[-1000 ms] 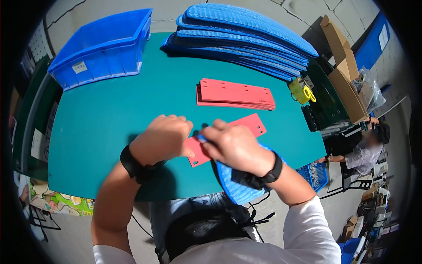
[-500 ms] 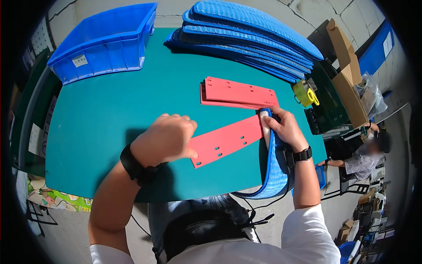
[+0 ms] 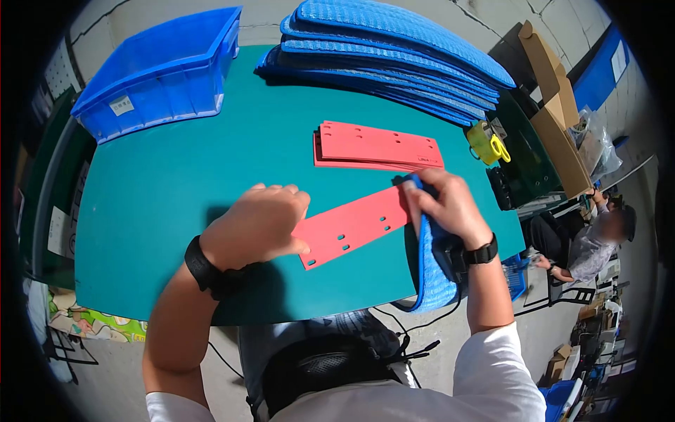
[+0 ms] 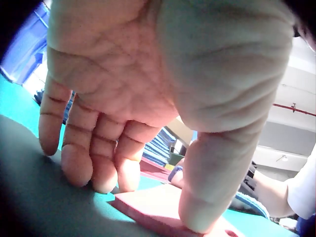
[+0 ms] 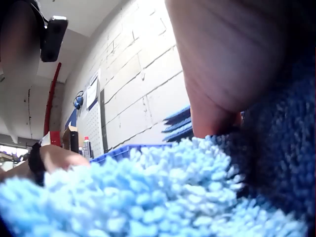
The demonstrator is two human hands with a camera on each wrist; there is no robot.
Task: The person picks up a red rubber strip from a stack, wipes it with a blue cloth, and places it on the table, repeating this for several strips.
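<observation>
A red strip with punched slots point(image 3: 358, 224) lies slantwise on the green table. My left hand point(image 3: 256, 226) presses its thumb on the strip's near left end; in the left wrist view the fingers point(image 4: 103, 153) hang loosely beside it, holding nothing. At the strip's far right end, my right hand point(image 3: 453, 202) grips the end of a blue mop pad point(image 3: 437, 285), thumb on its pale underside. The pad covers that end of the strip and droops over the table's front edge. Its fluffy light-blue pile point(image 5: 143, 192) fills the lower right wrist view.
A stack of red strips point(image 3: 376, 146) lies just beyond. Behind it rises a pile of blue mop pads point(image 3: 387, 63). A blue bin point(image 3: 162, 84) stands back left; yellow-handled scissors point(image 3: 499, 149) stand in a holder at right. Another person point(image 3: 594, 243) sits farther right.
My right hand has carried the pad's end from the strip's left part to its right end, then slightly left in the last half second. The left hand has stayed on the strip.
</observation>
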